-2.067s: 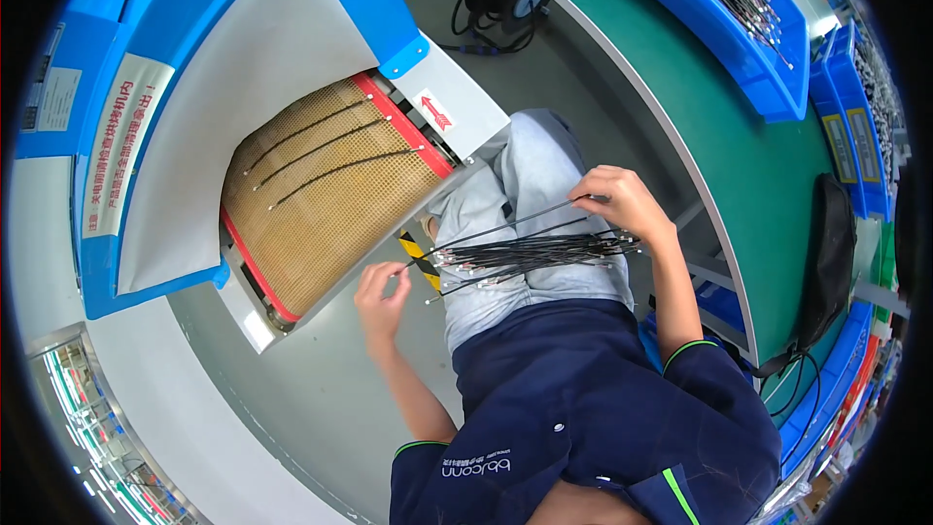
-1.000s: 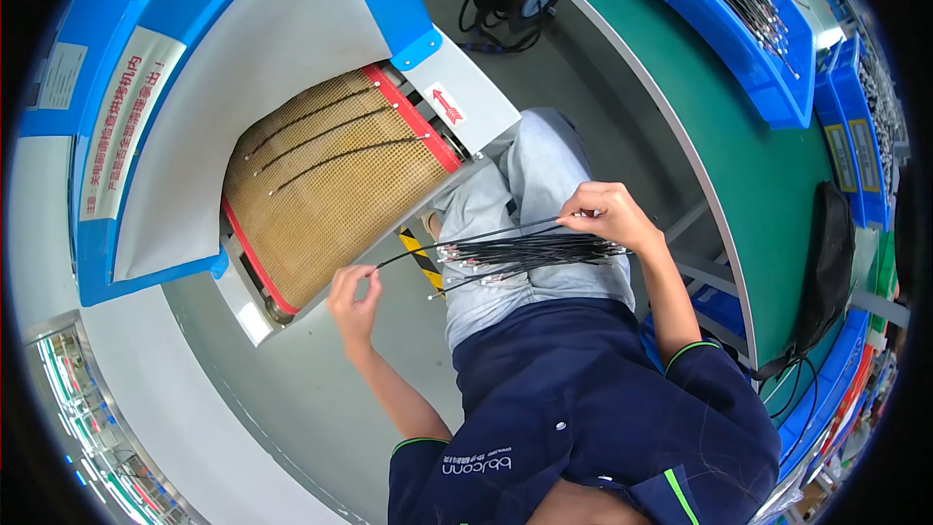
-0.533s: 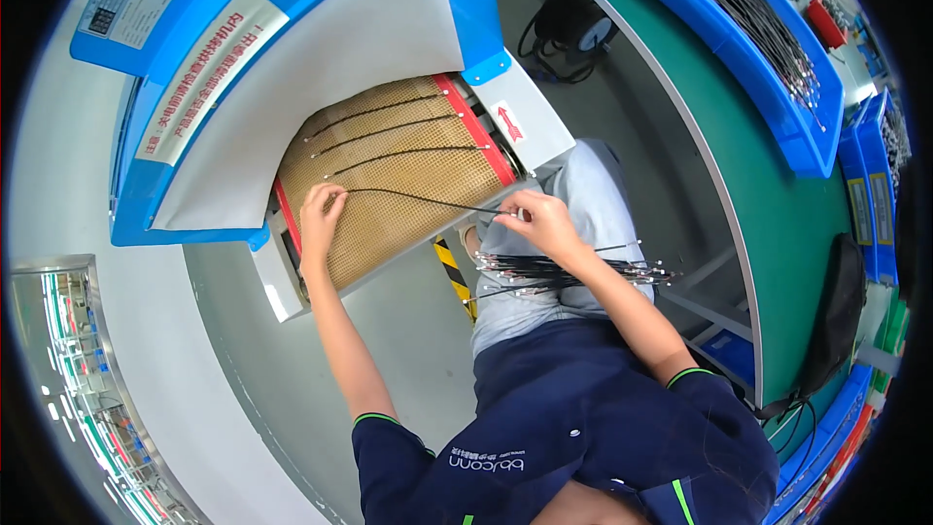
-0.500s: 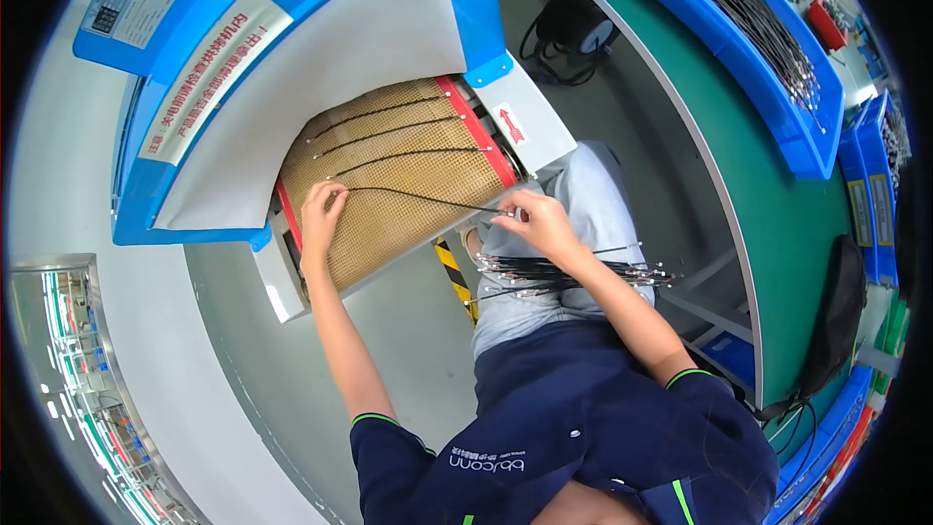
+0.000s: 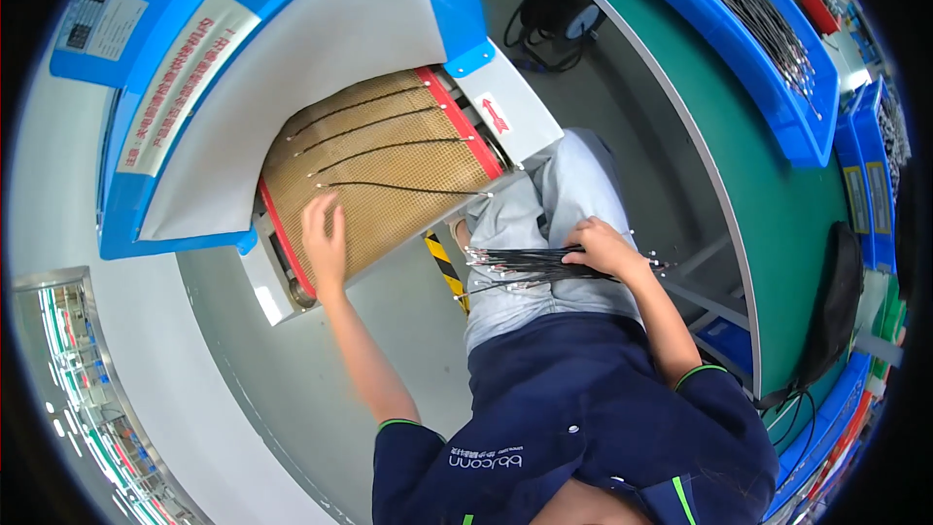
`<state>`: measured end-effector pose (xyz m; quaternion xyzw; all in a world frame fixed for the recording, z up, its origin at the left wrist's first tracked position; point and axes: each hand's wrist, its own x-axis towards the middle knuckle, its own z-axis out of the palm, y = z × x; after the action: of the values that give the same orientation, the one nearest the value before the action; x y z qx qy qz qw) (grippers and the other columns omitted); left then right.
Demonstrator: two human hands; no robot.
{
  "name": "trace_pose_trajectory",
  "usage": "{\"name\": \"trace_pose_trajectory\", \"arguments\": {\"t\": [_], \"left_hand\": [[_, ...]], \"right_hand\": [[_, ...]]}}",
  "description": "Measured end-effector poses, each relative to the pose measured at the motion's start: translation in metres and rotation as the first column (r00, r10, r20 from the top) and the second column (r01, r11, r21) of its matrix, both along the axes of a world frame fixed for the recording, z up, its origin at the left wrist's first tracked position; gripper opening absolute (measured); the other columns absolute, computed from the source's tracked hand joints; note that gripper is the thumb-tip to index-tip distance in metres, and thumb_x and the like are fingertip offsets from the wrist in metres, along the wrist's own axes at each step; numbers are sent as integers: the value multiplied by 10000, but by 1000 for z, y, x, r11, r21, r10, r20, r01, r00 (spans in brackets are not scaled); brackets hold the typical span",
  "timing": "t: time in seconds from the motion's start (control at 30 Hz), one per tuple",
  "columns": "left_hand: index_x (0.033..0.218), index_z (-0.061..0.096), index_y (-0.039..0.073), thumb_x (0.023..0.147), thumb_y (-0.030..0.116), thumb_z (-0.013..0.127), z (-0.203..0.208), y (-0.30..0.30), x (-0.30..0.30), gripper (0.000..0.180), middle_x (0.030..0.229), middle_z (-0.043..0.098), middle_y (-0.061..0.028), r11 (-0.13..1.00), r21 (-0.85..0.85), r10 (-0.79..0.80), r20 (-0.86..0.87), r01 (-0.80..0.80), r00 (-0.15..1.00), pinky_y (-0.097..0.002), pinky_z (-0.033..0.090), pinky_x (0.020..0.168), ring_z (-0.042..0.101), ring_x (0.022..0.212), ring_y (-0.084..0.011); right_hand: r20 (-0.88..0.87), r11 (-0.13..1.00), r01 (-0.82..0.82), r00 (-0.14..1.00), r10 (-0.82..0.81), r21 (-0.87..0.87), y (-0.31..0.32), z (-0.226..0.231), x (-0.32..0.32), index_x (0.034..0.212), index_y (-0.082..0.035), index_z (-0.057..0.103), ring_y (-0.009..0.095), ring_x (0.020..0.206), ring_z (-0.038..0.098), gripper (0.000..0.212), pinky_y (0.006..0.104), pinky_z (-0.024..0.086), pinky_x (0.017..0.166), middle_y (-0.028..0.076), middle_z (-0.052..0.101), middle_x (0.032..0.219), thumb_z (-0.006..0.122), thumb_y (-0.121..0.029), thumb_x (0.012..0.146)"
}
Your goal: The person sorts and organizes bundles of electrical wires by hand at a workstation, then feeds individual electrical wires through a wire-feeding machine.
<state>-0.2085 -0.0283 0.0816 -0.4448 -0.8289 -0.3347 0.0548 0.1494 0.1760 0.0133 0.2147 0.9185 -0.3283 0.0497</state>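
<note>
Left hand (image 5: 324, 233) reaches over the mesh belt (image 5: 374, 224), forearm angled forward-left; grip apart, near one end of the nearest black cable (image 5: 408, 189), lying on the belt. Right hand (image 5: 604, 251) bends over the cable bundle (image 5: 515, 262) on the lap; cannot tell whether its grip is closed. Green worktop (image 5: 782, 199) at right; grey floor (image 5: 418, 340) below.

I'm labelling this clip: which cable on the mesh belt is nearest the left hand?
The lowest cable on the belt: its left end lies just above the left hand, while the other three cables lie higher in the picture.
</note>
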Motion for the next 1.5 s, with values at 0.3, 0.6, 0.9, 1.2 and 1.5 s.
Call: {"name": "trace_pose_trajectory", "arguments": {"t": [0.3, 0.6, 0.9, 1.2, 1.5], "left_hand": [[1014, 603, 43, 831, 68, 579, -48, 28, 139, 186, 1027, 576, -97, 929, -11, -338, 381, 370, 861, -337, 430, 850, 546, 970, -265], [1153, 533, 50, 869, 135, 544, -103, 25, 163, 296, 1185, 507, -123, 869, -167, -352, 454, 466, 819, -364, 382, 935, 482, 1091, -298], [1006, 592, 51, 861, 137, 543, -95, 23, 160, 175, 1033, 542, -108, 876, -170, -355, 407, 452, 841, -375, 412, 852, 509, 980, -293], [918, 597, 30, 827, 87, 575, -71, 24, 161, 109, 895, 576, -103, 879, -127, -373, 417, 460, 829, -363, 433, 770, 535, 882, -276], [933, 598, 8, 849, 70, 557, -47, 31, 171, 112, 848, 616, -108, 863, -14, -385, 629, 505, 676, -317, 472, 673, 607, 743, -225]], "right_hand": [[-55, 974, 103, 992, -116, -202, -3, -1, 7, 721, -28, 621, 312, 765, 592, 152, 390, 453, 711, 128, 621, 762, 707, -142, 668], [-83, 960, 164, 979, -187, -227, -2, 7, 11, 760, -21, 591, 300, 753, 587, 146, 385, 452, 689, 121, 608, 750, 674, -132, 715], [-125, 898, 251, 941, -313, -361, 13, 30, 29, 839, -27, 556, 218, 669, 596, 134, 324, 459, 612, 101, 595, 747, 640, -120, 793], [-289, 956, 209, 920, -264, -208, 22, 38, 38, 853, -21, 632, 252, 729, 611, 98, 321, 486, 645, 100, 622, 805, 648, -55, 763], [-357, 987, 85, 925, -130, -138, 19, 50, 27, 892, -50, 681, 223, 721, 616, 156, 315, 491, 631, 78, 637, 789, 670, -71, 738]]}}
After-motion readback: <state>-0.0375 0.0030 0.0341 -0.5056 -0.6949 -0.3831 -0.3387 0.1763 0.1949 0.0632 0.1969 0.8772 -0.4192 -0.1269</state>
